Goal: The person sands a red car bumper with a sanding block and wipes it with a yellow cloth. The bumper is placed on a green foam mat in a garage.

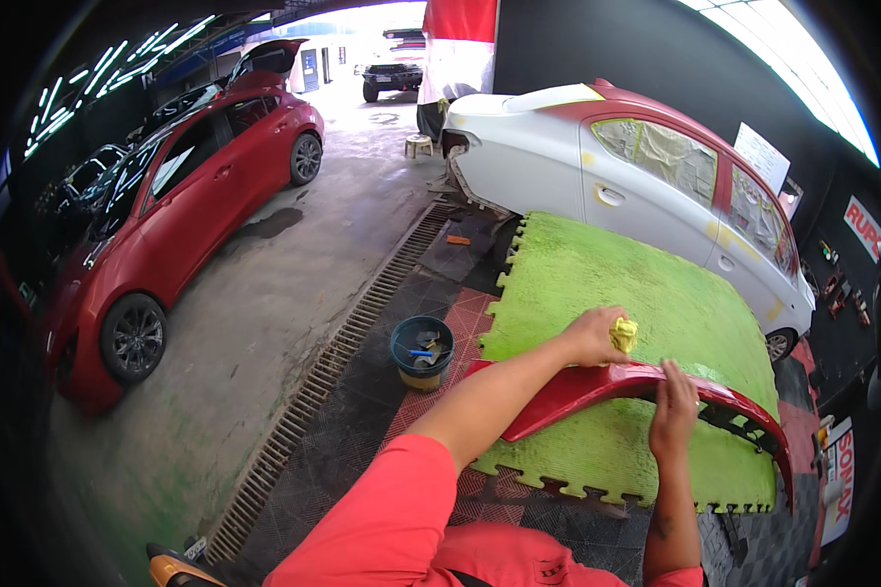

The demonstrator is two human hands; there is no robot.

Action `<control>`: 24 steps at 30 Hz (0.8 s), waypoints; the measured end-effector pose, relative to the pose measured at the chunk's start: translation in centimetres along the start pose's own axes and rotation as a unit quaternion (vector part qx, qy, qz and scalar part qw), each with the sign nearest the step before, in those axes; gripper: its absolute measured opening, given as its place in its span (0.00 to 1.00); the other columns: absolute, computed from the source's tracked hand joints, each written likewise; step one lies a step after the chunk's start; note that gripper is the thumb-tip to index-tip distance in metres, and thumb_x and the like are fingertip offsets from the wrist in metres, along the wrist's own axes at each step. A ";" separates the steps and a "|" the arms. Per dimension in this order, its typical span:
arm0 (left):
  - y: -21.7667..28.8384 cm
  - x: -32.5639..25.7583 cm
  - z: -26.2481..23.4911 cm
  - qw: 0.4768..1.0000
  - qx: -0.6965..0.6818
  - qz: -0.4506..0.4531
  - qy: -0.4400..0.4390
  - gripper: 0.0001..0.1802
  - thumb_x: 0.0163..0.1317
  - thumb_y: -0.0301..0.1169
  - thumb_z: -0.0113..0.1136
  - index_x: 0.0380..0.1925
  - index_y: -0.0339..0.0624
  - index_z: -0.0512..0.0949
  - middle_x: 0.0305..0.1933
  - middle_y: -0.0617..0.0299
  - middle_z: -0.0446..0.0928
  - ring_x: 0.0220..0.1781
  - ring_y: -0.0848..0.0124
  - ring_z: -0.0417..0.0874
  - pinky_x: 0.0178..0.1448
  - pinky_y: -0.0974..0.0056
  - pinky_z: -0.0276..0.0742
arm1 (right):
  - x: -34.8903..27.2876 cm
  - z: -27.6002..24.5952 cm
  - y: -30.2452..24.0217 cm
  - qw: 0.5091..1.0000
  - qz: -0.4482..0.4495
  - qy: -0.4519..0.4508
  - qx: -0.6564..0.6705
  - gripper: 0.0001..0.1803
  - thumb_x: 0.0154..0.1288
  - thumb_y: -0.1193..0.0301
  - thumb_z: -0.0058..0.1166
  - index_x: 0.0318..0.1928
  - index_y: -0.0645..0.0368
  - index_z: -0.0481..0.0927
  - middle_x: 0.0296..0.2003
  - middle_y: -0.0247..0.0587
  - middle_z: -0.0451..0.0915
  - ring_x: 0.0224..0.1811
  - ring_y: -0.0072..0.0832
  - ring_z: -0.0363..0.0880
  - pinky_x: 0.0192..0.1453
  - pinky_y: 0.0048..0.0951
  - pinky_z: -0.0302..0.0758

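Observation:
A glossy red car fender (560, 401) with a curved wheel arch lies across a green foam mat (646, 279). Above its far edge, my left hand (593, 336) is closed round a crumpled yellow cloth (624, 335), which sticks out past the fingers. Part of the cloth is hidden in the hand. My right hand (674, 409) rests against the arch with its fingers stretched up over the red surface; no loose object shows in it.
A dark bucket (422, 350) holding small items stands left of the mat. Beyond the mat is a white-and-red car (548, 147) with masked windows. A floor grate (313, 391) runs between it and a red hatchback (201, 186). A small stool (418, 144) stands farther back.

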State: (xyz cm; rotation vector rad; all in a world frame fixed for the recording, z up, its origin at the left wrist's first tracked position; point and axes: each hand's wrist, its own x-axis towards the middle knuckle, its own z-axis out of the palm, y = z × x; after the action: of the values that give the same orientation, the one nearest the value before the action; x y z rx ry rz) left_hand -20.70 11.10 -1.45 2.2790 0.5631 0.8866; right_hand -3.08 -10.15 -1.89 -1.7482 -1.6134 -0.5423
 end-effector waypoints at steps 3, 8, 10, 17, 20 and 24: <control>-0.7 -3.0 -6.0 0.994 -0.066 -0.051 0.072 0.34 0.52 0.42 0.89 0.55 0.42 0.82 0.47 0.51 0.88 0.47 0.57 0.91 0.56 0.53 0.87 | -0.8 -1.5 -2.2 0.959 0.119 0.057 0.251 0.20 0.85 0.73 0.56 0.71 0.64 0.83 0.67 0.51 0.87 0.71 0.41 0.85 0.72 0.42 0.79; -5.3 -16.8 -14.9 0.898 -0.268 -0.191 0.292 0.22 0.61 0.29 0.82 0.51 0.42 0.81 0.43 0.62 0.87 0.42 0.71 0.90 0.47 0.61 0.89 | -3.9 -2.8 -6.8 0.958 0.080 -0.074 0.266 0.24 0.74 0.74 0.71 0.68 0.61 0.84 0.55 0.44 0.92 0.54 0.30 0.91 0.52 0.33 0.84; -6.4 -24.3 -16.1 0.807 -0.381 -0.225 0.391 0.19 0.63 0.24 0.79 0.51 0.42 0.82 0.43 0.63 0.85 0.40 0.71 0.89 0.45 0.62 0.89 | -4.9 -1.4 -7.1 0.977 -0.041 -0.025 0.206 0.22 0.65 0.76 0.78 0.59 0.59 0.89 0.45 0.47 0.91 0.40 0.36 0.90 0.44 0.36 0.82; -13.1 -59.9 -12.3 0.458 -0.494 -0.454 0.583 0.20 0.76 0.56 0.64 0.47 0.52 0.81 0.44 0.61 0.86 0.44 0.63 0.91 0.44 0.58 0.87 | -6.6 -0.4 -15.7 0.889 -0.039 -0.095 0.446 0.11 0.65 0.74 0.78 0.43 0.59 0.87 0.33 0.46 0.89 0.31 0.42 0.87 0.38 0.35 0.81; -12.6 -63.9 -9.6 0.316 -0.491 -0.481 0.654 0.29 0.79 0.65 0.54 0.53 0.53 0.81 0.52 0.57 0.86 0.53 0.55 0.90 0.52 0.50 0.88 | -6.3 0.1 -20.2 0.786 -0.122 -0.230 0.561 0.11 0.69 0.71 0.74 0.49 0.60 0.89 0.35 0.47 0.90 0.31 0.43 0.87 0.40 0.35 0.82; -15.6 -62.4 -11.8 0.340 -0.546 -0.497 0.582 0.33 0.80 0.68 0.50 0.58 0.50 0.80 0.60 0.51 0.87 0.58 0.48 0.90 0.55 0.42 0.89 | -4.8 2.0 -27.8 0.735 -0.088 -0.377 0.557 0.20 0.74 0.70 0.66 0.62 0.64 0.87 0.40 0.49 0.91 0.36 0.44 0.88 0.43 0.38 0.83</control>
State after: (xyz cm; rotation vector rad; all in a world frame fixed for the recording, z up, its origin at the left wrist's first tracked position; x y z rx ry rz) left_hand -74.24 -9.14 -33.09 -0.4094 1.1468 1.3315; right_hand -31.28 -12.24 -1.00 -0.8374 -1.9490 1.0654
